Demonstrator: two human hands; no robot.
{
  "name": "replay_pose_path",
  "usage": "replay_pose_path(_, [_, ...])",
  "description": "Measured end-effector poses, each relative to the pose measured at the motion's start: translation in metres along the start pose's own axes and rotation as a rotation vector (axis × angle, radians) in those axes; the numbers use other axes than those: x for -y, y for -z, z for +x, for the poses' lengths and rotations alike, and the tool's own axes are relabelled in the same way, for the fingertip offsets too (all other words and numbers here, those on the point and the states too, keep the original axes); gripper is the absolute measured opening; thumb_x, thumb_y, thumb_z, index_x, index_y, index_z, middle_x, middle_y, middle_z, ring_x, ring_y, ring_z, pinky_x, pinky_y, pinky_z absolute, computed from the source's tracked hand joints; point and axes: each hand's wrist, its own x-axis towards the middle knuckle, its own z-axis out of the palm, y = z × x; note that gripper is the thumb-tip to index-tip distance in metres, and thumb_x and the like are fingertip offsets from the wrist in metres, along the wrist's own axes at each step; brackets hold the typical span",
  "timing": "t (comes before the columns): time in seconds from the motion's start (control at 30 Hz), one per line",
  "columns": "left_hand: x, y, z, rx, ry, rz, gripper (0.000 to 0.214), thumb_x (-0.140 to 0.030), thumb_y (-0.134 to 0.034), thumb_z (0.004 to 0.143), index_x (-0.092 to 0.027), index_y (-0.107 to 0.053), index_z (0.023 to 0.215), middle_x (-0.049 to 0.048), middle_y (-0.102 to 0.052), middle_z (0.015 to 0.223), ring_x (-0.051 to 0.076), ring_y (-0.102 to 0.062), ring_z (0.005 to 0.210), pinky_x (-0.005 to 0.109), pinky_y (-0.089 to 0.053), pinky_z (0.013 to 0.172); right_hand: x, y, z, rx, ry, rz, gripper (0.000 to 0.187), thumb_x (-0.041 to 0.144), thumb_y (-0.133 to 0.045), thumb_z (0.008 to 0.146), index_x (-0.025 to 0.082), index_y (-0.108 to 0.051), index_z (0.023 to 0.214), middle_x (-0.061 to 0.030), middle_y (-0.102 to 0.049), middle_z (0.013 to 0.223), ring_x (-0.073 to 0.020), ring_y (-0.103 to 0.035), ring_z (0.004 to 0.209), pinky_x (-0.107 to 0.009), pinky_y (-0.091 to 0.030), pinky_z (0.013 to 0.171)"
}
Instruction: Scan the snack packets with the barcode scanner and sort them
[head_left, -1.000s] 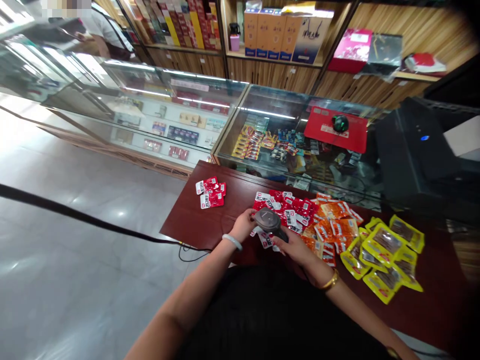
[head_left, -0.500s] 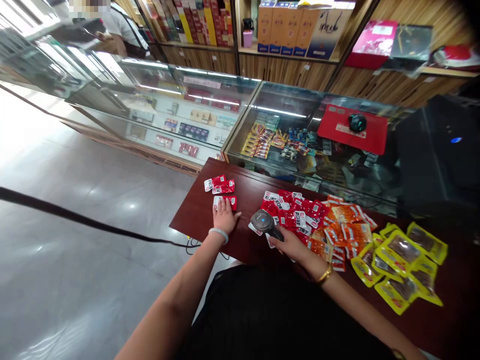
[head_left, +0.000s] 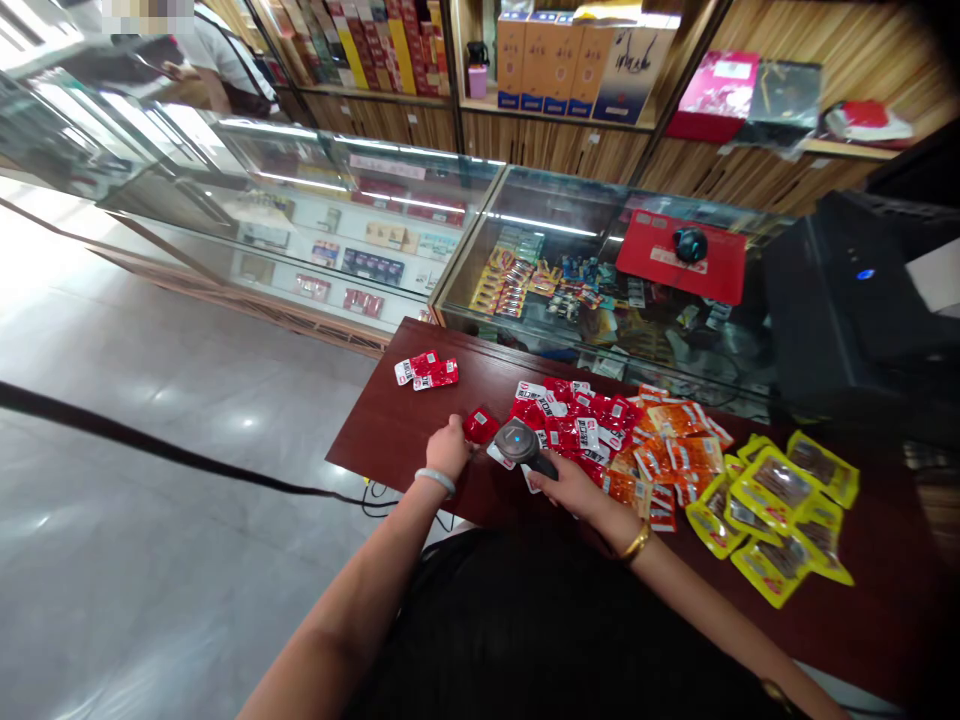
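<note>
My left hand (head_left: pixel 448 449) is closed on the edge of a red snack packet (head_left: pixel 480 426), holding it just left of the scanner. In my right hand (head_left: pixel 574 484) is a dark handheld barcode scanner (head_left: pixel 517 443); its head, with a small blue light, is close beside that packet. Two red and white packets (head_left: pixel 436 373) lie overlapping at the left end of the brown table (head_left: pixel 367 425). Under and behind the scanner spreads a heap of red and white packets (head_left: pixel 574 415). Orange packets (head_left: pixel 686 450) adjoin the heap, with yellow packets (head_left: pixel 780 490) farther right.
Behind the table runs a glass display counter (head_left: pixel 555 205) carrying a red mat (head_left: pixel 637 265) and a black mouse (head_left: pixel 690 243). A dark machine (head_left: pixel 832 300) stands at the right. Black cables (head_left: pixel 375 500) hang by the table's left edge. Another person (head_left: pixel 217 60) is at the far left.
My left hand has gone from lying flat on a packet to gripping one, now nearer the scanner. The right hand keeps hold of the scanner. The view has shifted slightly.
</note>
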Motion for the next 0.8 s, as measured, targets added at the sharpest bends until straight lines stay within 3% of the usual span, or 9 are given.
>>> replay_pose_path(0.1, [-0.002, -0.003, -0.006, 0.064, -0.030, -0.135, 0.051, -0.040, -0.069, 0.077, -0.020, -0.044, 0.116, 0.0099, -0.069, 0.094, 0.025, -0.066, 0.089, 0.029, -0.042, 0.072, 0.001, 0.000, -0.002, -0.027, 0.039, 0.008, 0.053, 0.052, -0.065, 0.080, 0.018, -0.061, 0.120, -0.0007, -0.066, 0.070, -0.0154, -0.061, 0.057, -0.025, -0.048, 0.055])
replay_pose_path(0.33, [-0.017, 0.004, -0.010, 0.060, -0.114, -0.174, 0.049, -0.043, -0.072, 0.074, -0.021, -0.046, 0.110, 0.0070, -0.069, 0.092, 0.024, -0.067, 0.089, 0.028, -0.042, 0.074, 0.006, 0.005, 0.001, -0.049, 0.067, -0.002, 0.052, 0.054, -0.061, 0.084, 0.017, -0.061, 0.120, -0.0048, -0.071, 0.082, -0.0186, -0.064, 0.065, -0.030, -0.052, 0.063])
replay_pose_path(0.5, [-0.054, 0.001, -0.002, 0.063, -0.204, -0.271, 0.046, -0.037, -0.071, 0.075, -0.020, -0.048, 0.111, 0.0065, -0.069, 0.089, 0.023, -0.067, 0.085, 0.029, -0.045, 0.073, 0.022, 0.021, -0.014, -0.125, 0.109, 0.000, 0.049, 0.051, -0.064, 0.083, 0.020, -0.062, 0.120, -0.0091, -0.069, 0.115, -0.0284, -0.063, 0.106, -0.043, -0.048, 0.094])
replay_pose_path(0.63, [-0.085, -0.003, 0.011, 0.063, -0.442, -0.445, 0.031, -0.029, -0.062, 0.082, -0.020, -0.056, 0.111, 0.0079, -0.069, 0.101, 0.019, -0.066, 0.091, 0.028, -0.048, 0.081, 0.030, 0.030, -0.021, -0.200, 0.074, 0.033, 0.051, 0.051, -0.065, 0.082, 0.020, -0.061, 0.122, -0.0100, -0.068, 0.118, -0.0302, -0.062, 0.108, -0.044, -0.049, 0.095])
replay_pose_path(0.7, [-0.081, 0.004, 0.024, -0.009, -0.443, -0.477, 0.030, -0.027, -0.059, 0.084, -0.020, -0.057, 0.114, 0.0081, -0.069, 0.106, 0.018, -0.064, 0.096, 0.029, -0.048, 0.087, 0.031, 0.028, -0.013, -0.206, 0.050, 0.025, 0.050, 0.051, -0.065, 0.081, 0.020, -0.062, 0.120, -0.0096, -0.070, 0.113, -0.0304, -0.064, 0.105, -0.043, -0.051, 0.090])
replay_pose_path(0.8, [-0.047, 0.023, 0.051, -0.169, -0.239, -0.361, 0.038, -0.030, -0.061, 0.084, -0.018, -0.058, 0.120, 0.0115, -0.067, 0.113, 0.022, -0.061, 0.107, 0.035, -0.045, 0.095, 0.033, 0.018, 0.011, -0.147, 0.024, 0.003, 0.046, 0.050, -0.064, 0.081, 0.019, -0.064, 0.116, -0.0084, -0.072, 0.103, -0.0284, -0.066, 0.096, -0.041, -0.052, 0.084])
